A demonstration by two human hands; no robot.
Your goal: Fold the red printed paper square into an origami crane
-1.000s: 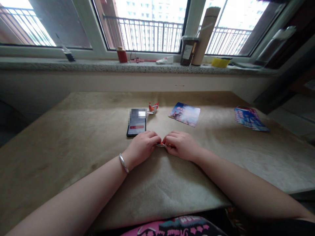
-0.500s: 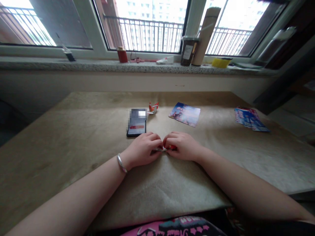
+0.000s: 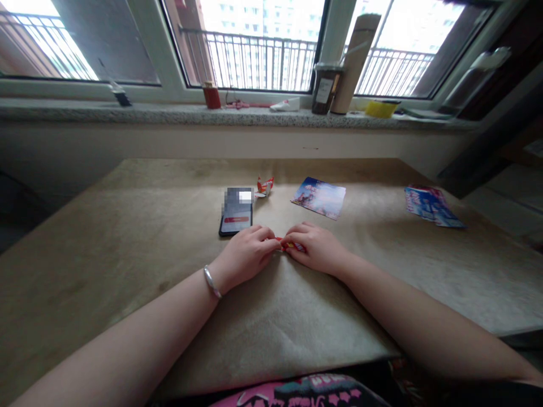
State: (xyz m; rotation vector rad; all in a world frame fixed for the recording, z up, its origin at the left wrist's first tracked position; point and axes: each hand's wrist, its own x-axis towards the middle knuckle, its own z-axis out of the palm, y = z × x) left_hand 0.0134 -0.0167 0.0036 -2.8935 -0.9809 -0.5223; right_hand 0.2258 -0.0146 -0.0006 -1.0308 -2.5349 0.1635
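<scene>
Between my two hands is a small piece of red printed paper or wrapper, mostly covered by my fingers. My left hand, with a silver bangle at its wrist, pinches its left end. My right hand is closed on its right part, with the fingertips of both hands almost touching. Just beyond my left hand a phone lies on the table, its screen partly blurred out. A folded red and white paper piece stands by the phone's upper right corner.
A blue and pink printed sheet lies flat beyond my right hand. Several similar cards are fanned out at the table's right. On the stone windowsill stand a red container, a dark lidded tub, a cardboard tube and a yellow item.
Both hands have shifted slightly away from me, with the red piece between them. More of its red printed side shows now. Phone and papers lie as before.
</scene>
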